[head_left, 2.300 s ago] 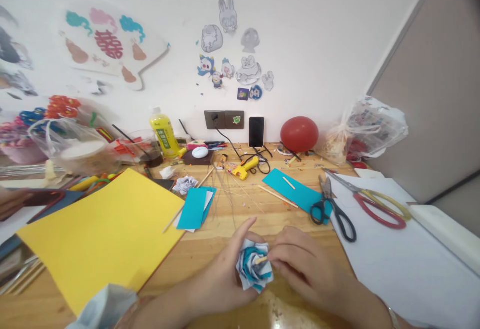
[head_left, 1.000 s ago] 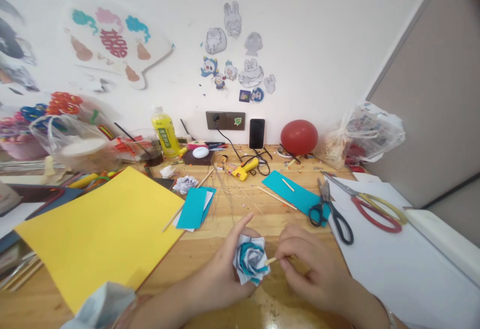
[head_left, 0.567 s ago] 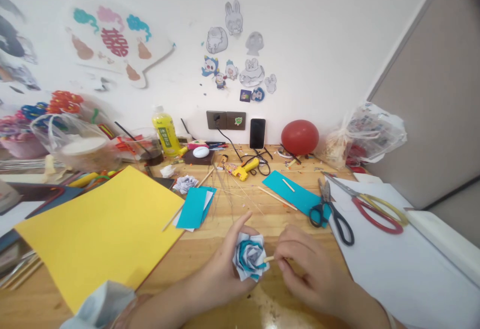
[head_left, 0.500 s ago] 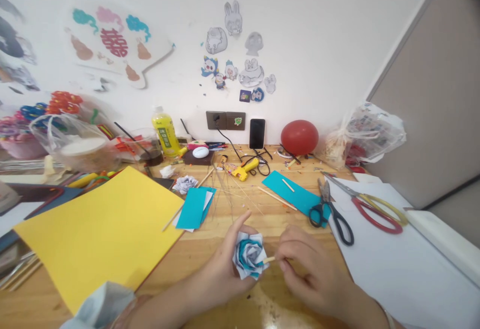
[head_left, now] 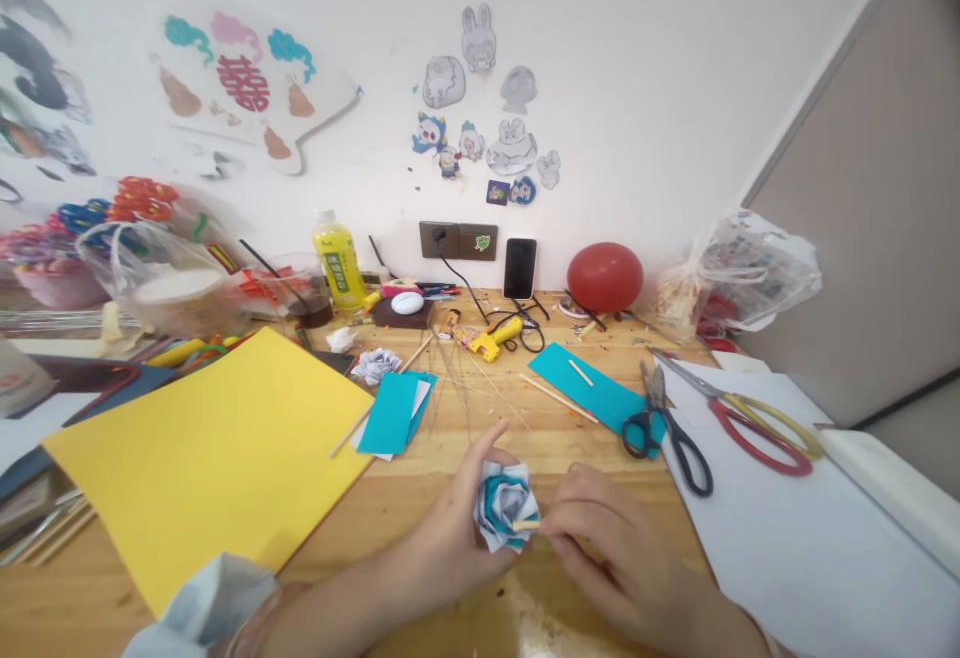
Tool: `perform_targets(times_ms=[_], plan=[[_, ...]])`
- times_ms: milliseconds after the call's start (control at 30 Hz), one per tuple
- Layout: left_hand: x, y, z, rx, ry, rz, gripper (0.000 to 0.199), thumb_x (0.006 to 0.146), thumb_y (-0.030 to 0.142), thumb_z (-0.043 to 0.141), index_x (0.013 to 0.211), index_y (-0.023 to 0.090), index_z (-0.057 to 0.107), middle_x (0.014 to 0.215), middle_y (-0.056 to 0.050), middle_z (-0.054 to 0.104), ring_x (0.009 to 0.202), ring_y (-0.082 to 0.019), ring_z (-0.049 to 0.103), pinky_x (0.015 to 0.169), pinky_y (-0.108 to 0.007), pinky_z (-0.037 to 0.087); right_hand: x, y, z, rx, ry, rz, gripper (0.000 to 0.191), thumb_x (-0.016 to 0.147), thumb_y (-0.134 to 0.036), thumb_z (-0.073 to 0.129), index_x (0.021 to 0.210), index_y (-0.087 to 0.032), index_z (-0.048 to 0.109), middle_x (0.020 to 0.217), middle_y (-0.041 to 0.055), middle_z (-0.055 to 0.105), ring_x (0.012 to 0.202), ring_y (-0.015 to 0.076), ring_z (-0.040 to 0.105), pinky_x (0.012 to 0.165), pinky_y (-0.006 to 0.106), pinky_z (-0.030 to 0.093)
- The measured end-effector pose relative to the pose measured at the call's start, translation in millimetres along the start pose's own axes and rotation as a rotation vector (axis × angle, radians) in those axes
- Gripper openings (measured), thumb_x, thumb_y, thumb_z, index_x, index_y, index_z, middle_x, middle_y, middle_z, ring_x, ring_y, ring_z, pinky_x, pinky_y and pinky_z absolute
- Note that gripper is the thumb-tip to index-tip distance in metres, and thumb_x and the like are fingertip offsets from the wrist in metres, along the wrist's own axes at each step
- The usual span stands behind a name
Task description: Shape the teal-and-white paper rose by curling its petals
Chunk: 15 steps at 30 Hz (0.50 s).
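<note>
A white and teal paper rose (head_left: 504,506) sits in my left hand (head_left: 459,533), its open face turned up toward me. The thumb points upward beside the petals, and the other fingers are mostly hidden behind the flower. Between the pinched fingers of my right hand (head_left: 611,538) is a short thin wooden stick (head_left: 526,525). Its tip lies over the rose's lower right petals; I cannot tell whether it presses on them. Beyond the hands lie teal paper pieces (head_left: 386,413) and a grey-white paper flower (head_left: 377,366).
Yellow paper (head_left: 217,458) covers the table's left side. To the right are black-handled scissors (head_left: 679,443), red-and-yellow-handled scissors (head_left: 765,428), white sheets (head_left: 817,538) and a teal strip (head_left: 585,383). A yellow glue gun (head_left: 499,338), a phone (head_left: 520,268), a bottle (head_left: 339,263) and a red balloon (head_left: 604,278) stand farther back.
The stick's tip has moved left, from the rose's right edge to over its lower petals. The whole scene has shifted slightly to the right in view.
</note>
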<state>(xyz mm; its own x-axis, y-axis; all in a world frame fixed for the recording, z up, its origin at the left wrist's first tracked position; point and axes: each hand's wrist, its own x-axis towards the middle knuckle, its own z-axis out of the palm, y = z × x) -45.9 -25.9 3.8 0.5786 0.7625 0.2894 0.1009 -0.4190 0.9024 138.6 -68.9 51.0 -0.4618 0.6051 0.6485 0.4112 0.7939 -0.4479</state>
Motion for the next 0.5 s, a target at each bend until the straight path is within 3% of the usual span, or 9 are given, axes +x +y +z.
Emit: perform_targets(times_ms=[133,300,500], plan=[[-0.1,0.0,-0.3,0.003,-0.003,-0.006,0.09,0.066,0.004,0.059,0.135,0.03,0.007,0.108,-0.005,0.045,0.096,-0.018,0.053,0.084,-0.031,0.043,2.1,-2.7,-1.0,-0.075,-0.004,-0.063,0.017,0.089,-0.012,0.037,0.093,-0.015,0.054,0.077,0.0067,0.058,0.074,0.0158,0.053,0.068,0.027,0.049],[0.8,-0.6,2.4,0.027,0.018,-0.014,0.091,0.065,0.004,0.059,0.134,0.031,0.007,0.107,-0.005,0.046,0.094,-0.017,0.053,0.084,-0.031,0.044,1.7,-4.8,0.9,-0.253,-0.018,-0.186,0.023,0.091,-0.01,0.031,0.089,-0.014,0.054,0.07,0.0071,0.06,0.068,0.0171,0.055,0.06,0.026,0.048],[0.3,-2.7,3.5,0.065,0.041,-0.008,0.091,0.065,0.005,0.061,0.134,0.031,0.008,0.107,-0.005,0.047,0.093,-0.017,0.053,0.083,-0.032,0.044,-2.1,-5.4,3.7,-0.292,-0.091,-0.174,0.027,0.091,-0.009,0.03,0.085,-0.014,0.056,0.07,0.0068,0.06,0.063,0.0164,0.054,0.059,0.027,0.048]])
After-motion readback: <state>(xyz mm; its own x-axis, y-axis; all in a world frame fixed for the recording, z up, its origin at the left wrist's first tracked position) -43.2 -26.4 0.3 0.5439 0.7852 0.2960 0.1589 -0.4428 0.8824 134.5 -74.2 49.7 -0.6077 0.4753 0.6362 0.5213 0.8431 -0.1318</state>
